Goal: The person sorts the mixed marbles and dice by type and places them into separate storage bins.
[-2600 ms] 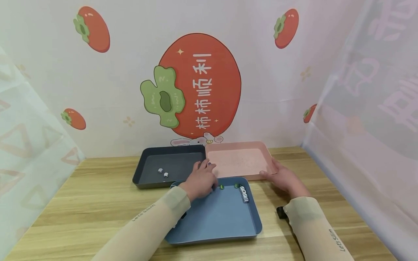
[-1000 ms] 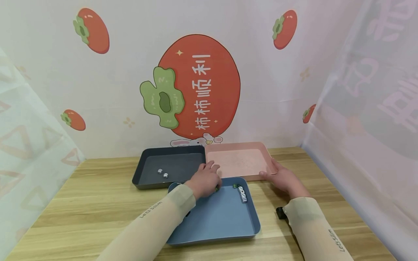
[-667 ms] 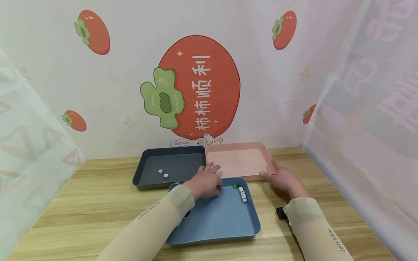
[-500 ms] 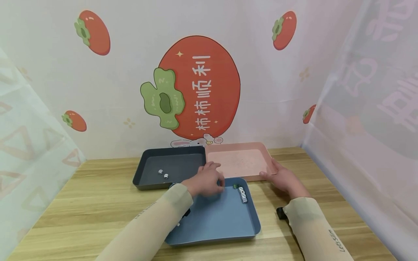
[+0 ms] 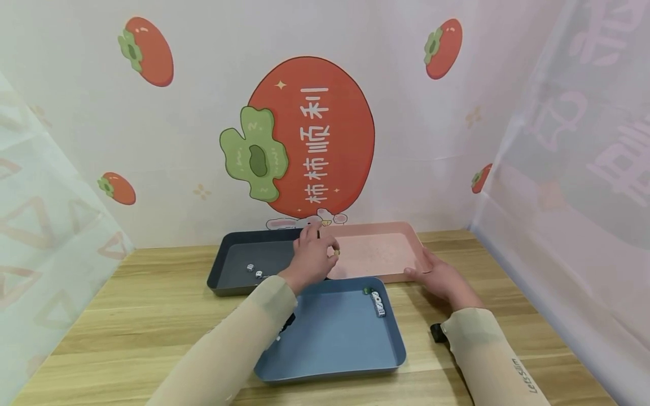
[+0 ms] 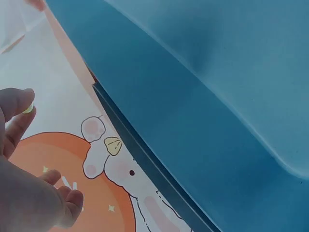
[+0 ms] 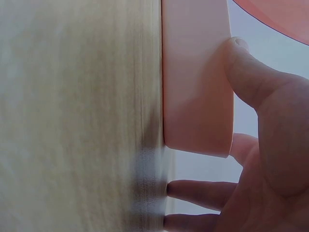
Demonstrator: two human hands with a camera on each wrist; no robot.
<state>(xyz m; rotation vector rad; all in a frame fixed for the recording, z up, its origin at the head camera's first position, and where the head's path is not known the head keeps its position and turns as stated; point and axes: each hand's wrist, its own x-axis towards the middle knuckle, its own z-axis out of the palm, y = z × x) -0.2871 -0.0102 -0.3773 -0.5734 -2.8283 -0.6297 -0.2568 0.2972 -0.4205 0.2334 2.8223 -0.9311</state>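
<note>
My left hand [image 5: 311,260] is raised over the near-left corner of the pink tray [image 5: 376,254], its thumb and index finger pinching a small yellow-green marble [image 6: 29,109]. The other fingers are spread apart from it. My right hand [image 5: 443,280] holds the pink tray's near-right corner; in the right wrist view the thumb [image 7: 241,67] lies on the rim while other fingers reach round the corner and down to the table. In the blue tray [image 5: 340,338], another green marble [image 5: 367,291] sits beside a row of white dice [image 5: 378,304] at the far-right corner.
A dark grey tray [image 5: 276,251] with two visible white dice [image 5: 250,268] stands left of the pink one. The blue tray is in front of both. My left sleeve [image 5: 238,338] covers its left side, where a small white piece [image 5: 277,338] shows. A printed cloth hangs behind.
My left hand went into the blue tray's far side, took the green marble there, and has lifted it up and away to the pink tray's edge. My right hand stays put.
</note>
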